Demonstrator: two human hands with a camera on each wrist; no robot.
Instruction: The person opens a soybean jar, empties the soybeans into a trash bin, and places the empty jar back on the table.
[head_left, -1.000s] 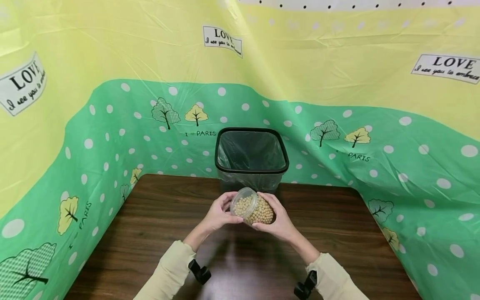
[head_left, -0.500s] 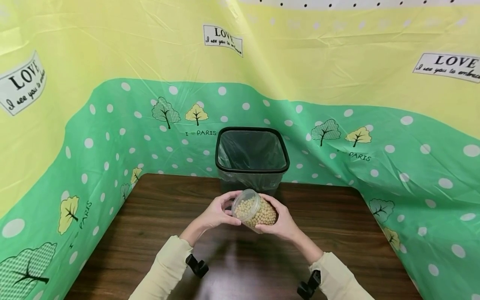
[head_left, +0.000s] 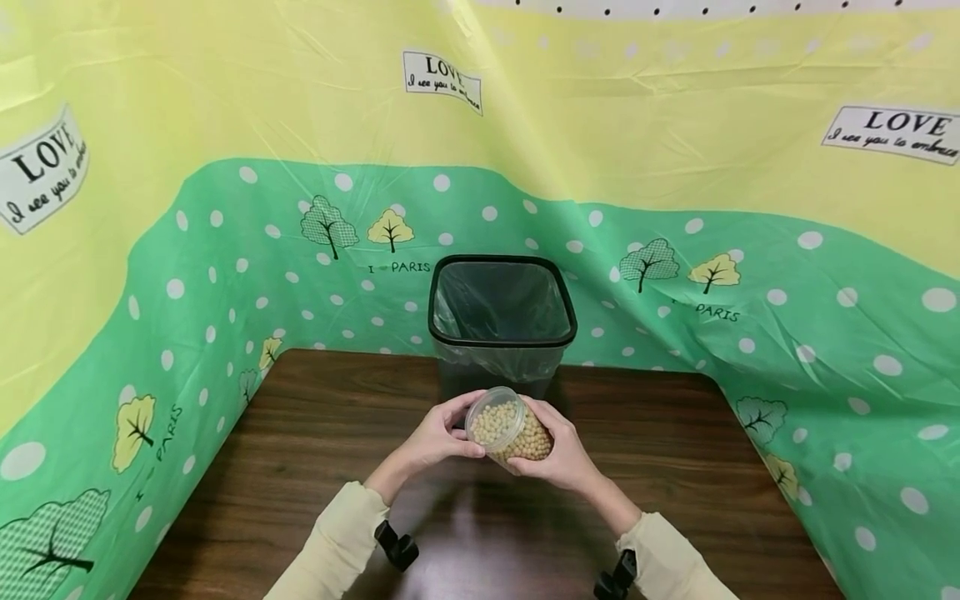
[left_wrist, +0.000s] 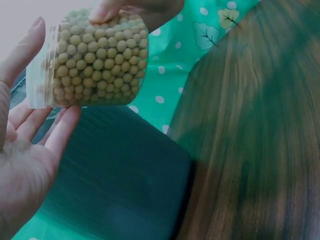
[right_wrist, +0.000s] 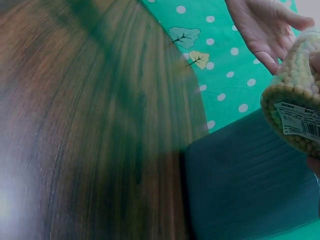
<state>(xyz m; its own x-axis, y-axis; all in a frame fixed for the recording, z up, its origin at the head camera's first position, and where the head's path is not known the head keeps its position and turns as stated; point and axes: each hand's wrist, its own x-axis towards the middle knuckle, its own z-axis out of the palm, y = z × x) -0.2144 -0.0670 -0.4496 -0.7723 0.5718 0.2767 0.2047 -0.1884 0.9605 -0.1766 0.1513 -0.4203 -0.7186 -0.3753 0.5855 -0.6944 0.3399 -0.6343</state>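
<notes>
A clear round jar [head_left: 532, 440] packed with small tan balls is held tilted at the middle, its transparent lid end [head_left: 495, 423] facing left and toward the head camera. My right hand [head_left: 566, 454] grips the jar's body from the right, thumb on the near side. Around the lid end lie the spread thumb and fingers of my left hand [head_left: 435, 437]. In the left wrist view, fingertips of the left hand [left_wrist: 30, 160] touch the jar's underside. A white printed label with a barcode [right_wrist: 302, 120] shows on the jar's base in the right wrist view.
Behind the hands stands a dark square bin [head_left: 495, 362] with a black rim and a clear plastic liner. The dark wood table [head_left: 337, 433] runs beneath. A green and yellow printed curtain [head_left: 675, 183] encloses the back and sides.
The jar and both hands have come slightly down toward the body. The lid end now faces the head camera more. Both hands have stayed on the jar.
</notes>
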